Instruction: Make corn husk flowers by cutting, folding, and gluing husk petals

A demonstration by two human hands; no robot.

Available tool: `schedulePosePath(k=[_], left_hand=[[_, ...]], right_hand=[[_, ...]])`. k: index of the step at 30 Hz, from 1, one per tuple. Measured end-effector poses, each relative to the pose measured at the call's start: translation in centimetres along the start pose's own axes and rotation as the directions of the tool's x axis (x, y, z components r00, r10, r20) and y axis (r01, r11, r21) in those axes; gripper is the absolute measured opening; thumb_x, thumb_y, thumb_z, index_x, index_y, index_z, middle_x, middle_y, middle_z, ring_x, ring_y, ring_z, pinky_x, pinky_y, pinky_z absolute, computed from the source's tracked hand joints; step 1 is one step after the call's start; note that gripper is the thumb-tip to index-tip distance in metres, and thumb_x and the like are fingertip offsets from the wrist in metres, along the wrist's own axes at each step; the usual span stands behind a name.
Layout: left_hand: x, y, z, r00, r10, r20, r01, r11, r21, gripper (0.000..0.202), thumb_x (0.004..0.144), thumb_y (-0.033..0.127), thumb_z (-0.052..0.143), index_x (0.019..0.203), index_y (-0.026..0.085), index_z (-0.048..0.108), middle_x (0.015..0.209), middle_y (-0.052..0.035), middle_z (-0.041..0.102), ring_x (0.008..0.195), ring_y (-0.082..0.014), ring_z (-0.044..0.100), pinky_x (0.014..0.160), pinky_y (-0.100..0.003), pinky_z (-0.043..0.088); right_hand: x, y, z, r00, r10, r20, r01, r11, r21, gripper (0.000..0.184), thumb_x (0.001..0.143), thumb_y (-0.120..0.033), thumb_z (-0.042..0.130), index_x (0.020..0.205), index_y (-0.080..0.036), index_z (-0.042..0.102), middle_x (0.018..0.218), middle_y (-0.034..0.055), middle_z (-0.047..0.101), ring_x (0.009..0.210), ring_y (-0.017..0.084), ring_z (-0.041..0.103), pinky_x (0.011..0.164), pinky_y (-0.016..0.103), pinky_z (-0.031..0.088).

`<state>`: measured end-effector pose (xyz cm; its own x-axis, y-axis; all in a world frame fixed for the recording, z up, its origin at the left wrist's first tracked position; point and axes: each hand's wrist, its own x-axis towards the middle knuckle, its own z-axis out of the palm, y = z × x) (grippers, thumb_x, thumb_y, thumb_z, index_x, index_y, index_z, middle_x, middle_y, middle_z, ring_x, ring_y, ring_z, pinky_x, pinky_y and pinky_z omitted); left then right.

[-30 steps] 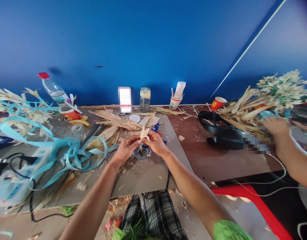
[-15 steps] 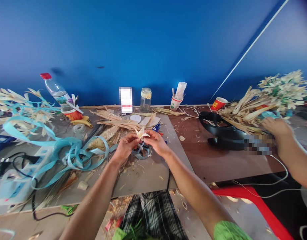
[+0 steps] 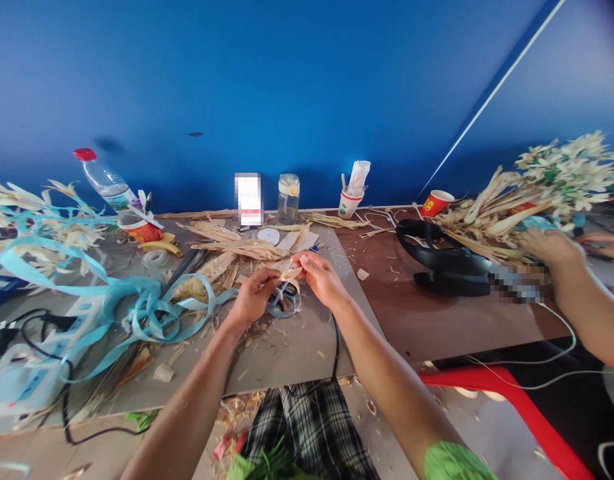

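Over the table's front middle, my left hand [image 3: 253, 297] pinches the lower part of a small cream flower [image 3: 289, 273] that looks made of corn husk. My right hand [image 3: 321, 280] has its thumb and fingers closed on the flower's petals from the other side. The fingers hide part of the flower. Just beneath, a loop of pale blue tape [image 3: 287, 308] lies on the table, close to both hands. A tangled light blue ribbon [image 3: 137, 313] spreads out left of my left hand. Dry corn husks [image 3: 227, 239] lie behind my hands.
A glass jar [image 3: 289, 203], a white cup [image 3: 349, 205] and a tilted bottle [image 3: 107, 180] stand along the blue wall. A power strip [image 3: 41, 360] with black cords is at left. Right, a co-worker's arm [image 3: 581, 287] reaches near a black ring-shaped object [image 3: 451, 277] and husk flowers [image 3: 571, 163].
My right fingers have shifted up and over the flower, and its spread petals now show less, gathered between my hands. At far right, another person's second hand has come into view.
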<state>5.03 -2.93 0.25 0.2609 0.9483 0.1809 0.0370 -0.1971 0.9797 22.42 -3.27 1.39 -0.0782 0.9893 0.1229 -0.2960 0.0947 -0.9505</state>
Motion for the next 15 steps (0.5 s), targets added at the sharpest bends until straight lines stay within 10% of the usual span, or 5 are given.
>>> schedulePosePath(k=[15], left_hand=[[-0.26,-0.04,0.1,0.996,-0.085,-0.008,0.083,0.987,-0.135,0.028,0.068,0.035,0.071,0.088,0.016,0.065,0.074,-0.0007,0.062,0.064,-0.0109,0.053,0.06,-0.023,0.042]], right_hand=[[-0.02,-0.17,0.34,0.999,0.019,0.028,-0.017,0.997,-0.077,0.026,0.069,-0.041,0.069,0.071,-0.016,0.062,0.057,-0.0032,0.05,0.056,0.009,0.042,0.055,0.023,0.03]])
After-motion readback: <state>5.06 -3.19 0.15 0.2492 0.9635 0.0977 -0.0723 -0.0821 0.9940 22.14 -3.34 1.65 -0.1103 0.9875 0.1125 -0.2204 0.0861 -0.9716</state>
